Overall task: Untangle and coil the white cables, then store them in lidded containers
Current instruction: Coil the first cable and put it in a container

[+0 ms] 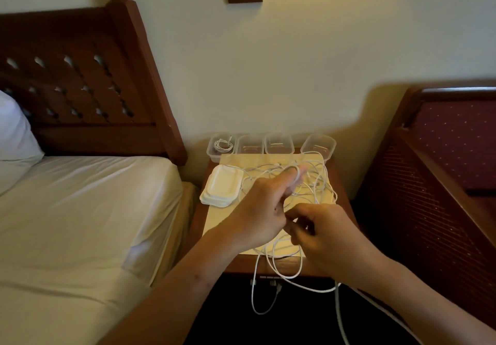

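Observation:
A tangle of white cables lies on a pale mat on the wooden nightstand, with loops hanging over its front edge. My left hand reaches over the tangle with fingers stretched out and a cable looped round a fingertip. My right hand is curled just beside it and pinches a cable strand. Several clear containers stand in a row at the back; the leftmost container holds a coiled cable. A stack of white lids lies at the mat's left.
A bed with a white sheet and wooden headboard stands at the left. At the right is a wooden chair with maroon upholstery. A wall is right behind the nightstand.

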